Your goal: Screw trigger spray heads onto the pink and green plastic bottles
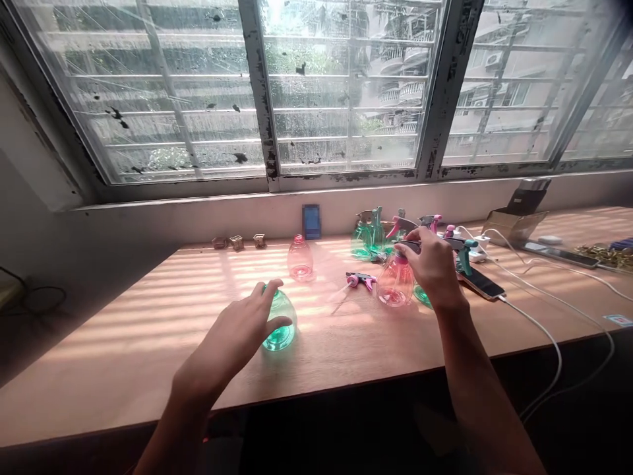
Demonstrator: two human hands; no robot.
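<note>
Near the table's front edge stands a clear green bottle (283,333). My left hand (247,318) curls round its upper left side, thumb across the front and fingers at the top; its neck is hidden. My right hand (429,264) pinches the spray head of a clear pink spray bottle (394,288), which stands upright. Between my hands lies a loose pink and dark spray head (361,282) with its thin tube. Farther back is a pink bottle (300,259) with no spray head. Part of another green bottle (422,295) shows beside my right hand.
Several green spray bottles (366,237) stand along the back. A blue-screened device (311,221) leans on the wall, left of them. To the right are a phone (482,284), white cables (539,323) and a cardboard box (512,224). Small square objects (237,243) sit back left.
</note>
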